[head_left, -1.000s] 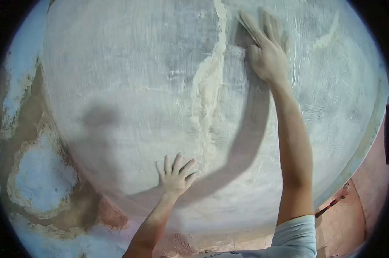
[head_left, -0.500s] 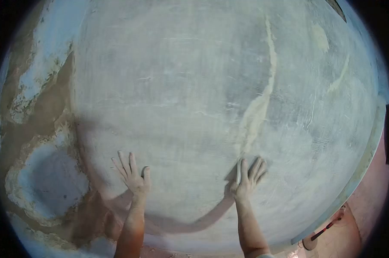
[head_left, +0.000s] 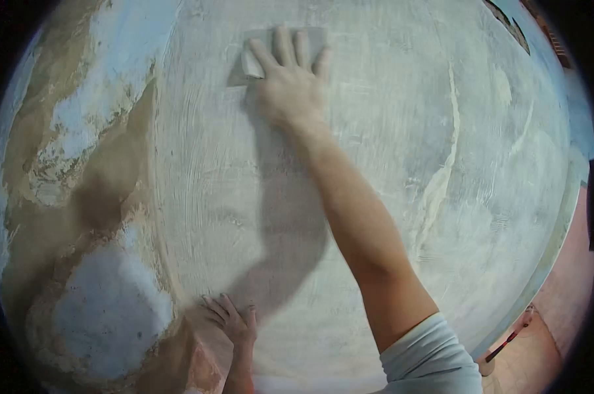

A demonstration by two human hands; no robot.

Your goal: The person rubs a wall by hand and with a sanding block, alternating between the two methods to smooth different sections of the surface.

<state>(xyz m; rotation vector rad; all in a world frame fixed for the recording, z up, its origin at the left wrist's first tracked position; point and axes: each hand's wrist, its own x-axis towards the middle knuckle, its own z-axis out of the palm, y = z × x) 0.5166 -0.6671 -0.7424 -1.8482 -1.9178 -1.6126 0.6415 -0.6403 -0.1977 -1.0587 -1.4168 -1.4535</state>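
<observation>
My right hand (head_left: 290, 88) is high on the grey plastered wall (head_left: 376, 151), fingers spread over what looks like a folded piece of sandpaper (head_left: 252, 64). It presses that piece flat against the surface, and the palm hides most of it. Slight blur softens the hand. Low on the wall, near the rough edge of the plaster, my left hand (head_left: 236, 323) rests with its fingers apart and holds nothing. The right arm's shadow falls down the wall between the two hands.
Bare brown patches (head_left: 116, 141) and pale blue flaking paint (head_left: 110, 308) lie left of the plaster. A cream filler streak (head_left: 451, 141) runs down its right part. At lower right, beyond the wall's edge, a red-and-black thin object (head_left: 507, 345) stands by the floor.
My right hand has moved far up and left with the sandpaper, from low on the wall. My left hand sits lower in view, as the view has shifted left and up.
</observation>
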